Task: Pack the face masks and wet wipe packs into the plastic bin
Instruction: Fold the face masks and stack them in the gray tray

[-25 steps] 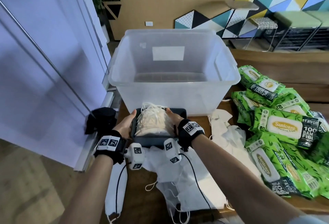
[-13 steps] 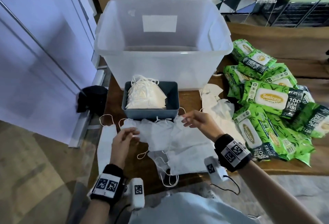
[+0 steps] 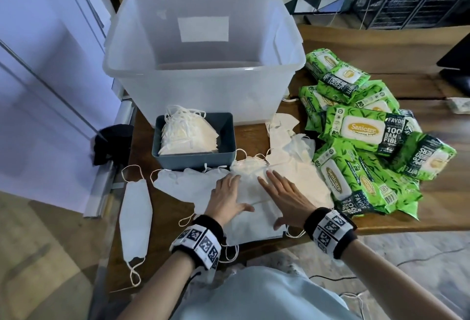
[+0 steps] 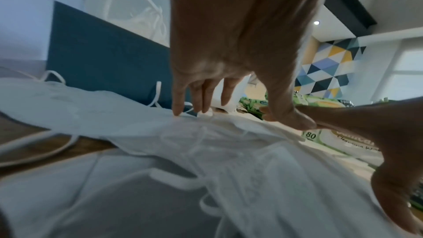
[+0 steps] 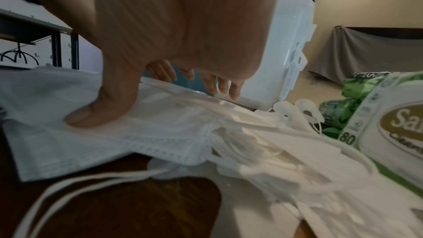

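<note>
1. We are laying both hands flat on the loose face masks (image 3: 256, 192) spread on the wooden table (image 3: 162, 207). The left hand (image 3: 225, 199) and right hand (image 3: 284, 199) are lying side by side, fingers straight and slightly spread, palms down.
2. Grip state: neither hand is pinching or curling round anything. In the wrist views the left fingertips (image 4: 178, 109) and the right thumb (image 5: 96, 117) are pressing on the top sheet, probably to flatten and gather the pile into one stack before lifting.
3. A small grey-blue tray (image 3: 193, 159) is sitting just behind the hands, touching the front wall of the plastic bin (image 3: 203, 85). It is holding a neat stack of folded masks (image 3: 188, 136), likely as a sub-container to keep them from scattering.
4. One stray mask (image 3: 134, 215) is lying apart at the left table edge.
5. The wet wipe packs (image 3: 363, 131) are heaped to the right of the bin, overlapping, none packed yet.
6. The bin is appearing empty inside; we are judging the task barely started.
</note>
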Available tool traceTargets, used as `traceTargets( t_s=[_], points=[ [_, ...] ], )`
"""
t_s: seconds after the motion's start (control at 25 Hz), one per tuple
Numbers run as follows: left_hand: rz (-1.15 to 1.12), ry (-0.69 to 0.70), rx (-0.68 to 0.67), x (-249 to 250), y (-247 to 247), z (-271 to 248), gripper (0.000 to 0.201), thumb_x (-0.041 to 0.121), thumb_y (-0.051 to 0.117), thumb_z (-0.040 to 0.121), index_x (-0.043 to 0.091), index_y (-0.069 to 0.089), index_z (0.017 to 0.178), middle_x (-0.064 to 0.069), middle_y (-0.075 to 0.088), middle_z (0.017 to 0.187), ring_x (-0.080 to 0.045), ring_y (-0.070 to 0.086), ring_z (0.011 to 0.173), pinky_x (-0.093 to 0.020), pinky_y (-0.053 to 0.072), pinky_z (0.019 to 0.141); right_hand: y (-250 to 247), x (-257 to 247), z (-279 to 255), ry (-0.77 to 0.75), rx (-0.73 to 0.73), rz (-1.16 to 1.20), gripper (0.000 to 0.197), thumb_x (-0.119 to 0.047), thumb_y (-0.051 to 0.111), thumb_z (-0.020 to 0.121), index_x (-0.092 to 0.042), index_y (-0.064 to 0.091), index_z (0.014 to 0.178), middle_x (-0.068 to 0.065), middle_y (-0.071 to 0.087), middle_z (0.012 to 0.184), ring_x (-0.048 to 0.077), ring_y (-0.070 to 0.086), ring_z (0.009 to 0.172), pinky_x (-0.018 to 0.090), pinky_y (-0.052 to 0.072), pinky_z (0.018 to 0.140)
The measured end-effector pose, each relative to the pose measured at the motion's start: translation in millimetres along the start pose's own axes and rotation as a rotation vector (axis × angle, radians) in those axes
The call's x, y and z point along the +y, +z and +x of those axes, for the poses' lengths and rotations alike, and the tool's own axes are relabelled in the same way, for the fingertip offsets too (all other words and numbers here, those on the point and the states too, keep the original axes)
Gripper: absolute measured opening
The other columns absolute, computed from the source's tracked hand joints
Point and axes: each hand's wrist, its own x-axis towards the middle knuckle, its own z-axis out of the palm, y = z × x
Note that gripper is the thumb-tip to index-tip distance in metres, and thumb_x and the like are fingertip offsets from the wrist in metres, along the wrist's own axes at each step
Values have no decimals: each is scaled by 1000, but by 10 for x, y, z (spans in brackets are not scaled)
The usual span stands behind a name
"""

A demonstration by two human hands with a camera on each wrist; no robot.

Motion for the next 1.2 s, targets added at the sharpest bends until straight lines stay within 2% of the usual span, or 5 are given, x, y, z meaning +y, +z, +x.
traceTargets(
  t_s=[0.48,0.6,0.8,0.96,1.2],
  points=[
    [153,-226,-90,27,-27,360,87,45,74,72,14,31,142,-15,36,139,-32,33,129,-39,34,103,-121,217,216,-6,150,112,117,-42,76,70,-11,-5,149,15,20,152,31,6,144,37,2,116],
    [121,-240,3,42,-67,399,59,36,65,79,15,41,128,-11,54,129,-31,51,118,-38,46,92,-85,294,103,64,365,138,111,-31,86,57,-7,21,144,23,40,141,37,35,134,47,35,109],
    [-214,-173,116,86,-335,397,41,26,72,79,11,48,108,-12,63,114,-29,59,106,-34,45,82,89,491,-148,95,720,345,57,0,81,58,-2,58,110,13,64,104,27,63,93,15,44,84],
    [-569,-117,143,183,-714,492,48,14,75,78,4,51,118,-9,61,115,-22,57,106,-25,45,79,211,455,-177,3,326,357,23,-13,67,82,-9,62,104,9,65,101,25,63,90,34,54,79],
    [-758,-171,37,487,-909,915,61,15,82,66,1,55,118,-10,62,112,-24,59,104,-34,47,93,277,2,-6,-263,98,-17,104,-65,74,50,-8,47,132,10,57,128,24,57,113,30,52,88]
  ],
)
